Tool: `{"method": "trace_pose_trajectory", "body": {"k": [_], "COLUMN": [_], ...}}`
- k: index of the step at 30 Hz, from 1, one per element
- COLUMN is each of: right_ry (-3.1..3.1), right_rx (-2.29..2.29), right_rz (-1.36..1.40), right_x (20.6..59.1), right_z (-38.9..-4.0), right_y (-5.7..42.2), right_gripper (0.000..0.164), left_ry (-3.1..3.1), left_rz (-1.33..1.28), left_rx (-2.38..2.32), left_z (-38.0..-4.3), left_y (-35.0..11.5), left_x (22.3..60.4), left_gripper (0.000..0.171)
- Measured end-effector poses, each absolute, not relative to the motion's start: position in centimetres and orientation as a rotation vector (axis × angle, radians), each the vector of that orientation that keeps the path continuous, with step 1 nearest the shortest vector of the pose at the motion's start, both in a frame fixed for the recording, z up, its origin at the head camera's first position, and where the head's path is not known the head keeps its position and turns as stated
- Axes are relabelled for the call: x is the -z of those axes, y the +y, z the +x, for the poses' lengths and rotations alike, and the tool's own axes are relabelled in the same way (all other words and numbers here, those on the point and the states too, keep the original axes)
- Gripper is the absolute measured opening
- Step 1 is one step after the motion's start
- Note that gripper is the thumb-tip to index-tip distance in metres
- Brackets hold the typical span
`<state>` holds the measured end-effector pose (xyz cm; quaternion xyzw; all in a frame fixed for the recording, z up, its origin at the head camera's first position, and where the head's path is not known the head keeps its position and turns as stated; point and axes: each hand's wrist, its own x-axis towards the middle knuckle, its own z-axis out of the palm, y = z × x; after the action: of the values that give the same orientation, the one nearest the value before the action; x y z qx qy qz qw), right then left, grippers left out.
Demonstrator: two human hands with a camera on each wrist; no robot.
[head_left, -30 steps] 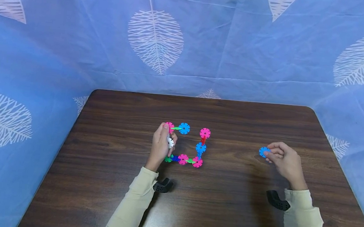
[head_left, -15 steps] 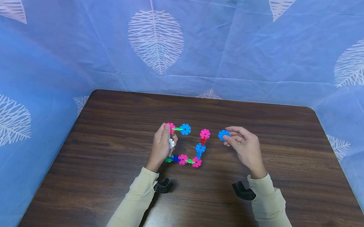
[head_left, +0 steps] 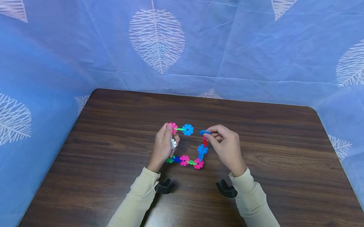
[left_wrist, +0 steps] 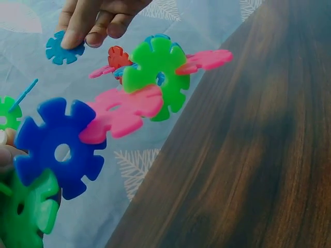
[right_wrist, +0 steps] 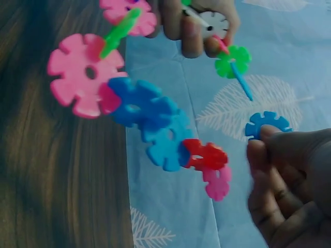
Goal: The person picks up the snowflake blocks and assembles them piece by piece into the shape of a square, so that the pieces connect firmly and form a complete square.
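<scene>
My left hand [head_left: 162, 146] grips the left side of a chain of slotted plastic discs, bent into a ring with a gap at its far side. A white disc [right_wrist: 213, 25] shows between its fingers. Along the near side run a dark blue disc [left_wrist: 62, 150], pink discs [right_wrist: 85, 75] and green ones [left_wrist: 158, 77]. A red disc [right_wrist: 205, 155] and a pink disc [right_wrist: 217, 183] end the right side. A light blue disc [head_left: 188, 129] ends the far left part. My right hand [head_left: 226, 145] pinches a loose blue disc [right_wrist: 266, 124] close over the chain's pink end.
Both hands are over a dark wood-grain table [head_left: 105, 114]. Beyond its far edge hangs a blue cloth [head_left: 207, 40] with white leaf prints. A black wrist device [head_left: 165, 186] sits at the left cuff, and another black wrist device [head_left: 226, 189] at the right.
My right hand has come left across the table with the blue disc, up to the chain's right end, and the disc now shows edge-on. My left hand has barely moved.
</scene>
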<state>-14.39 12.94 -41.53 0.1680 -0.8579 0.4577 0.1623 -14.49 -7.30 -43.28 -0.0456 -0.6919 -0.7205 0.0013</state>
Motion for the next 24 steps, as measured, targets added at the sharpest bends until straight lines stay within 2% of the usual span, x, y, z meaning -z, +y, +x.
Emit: {"method": "trace_pose_trajectory", "body": {"k": [24], "right_ry": [-2.332], "right_rx": [-1.088], "right_rz": [0.610], "right_x": [41.9], "right_z": [-14.6], "right_y": [10.7], "right_gripper": [0.012], "left_ry": [-2.188], "left_rz": [-0.176], "left_rx": [2.259], "left_z": [-14.0], "left_y": [-7.5], "left_x": [42.4], "left_gripper": [0.033]}}
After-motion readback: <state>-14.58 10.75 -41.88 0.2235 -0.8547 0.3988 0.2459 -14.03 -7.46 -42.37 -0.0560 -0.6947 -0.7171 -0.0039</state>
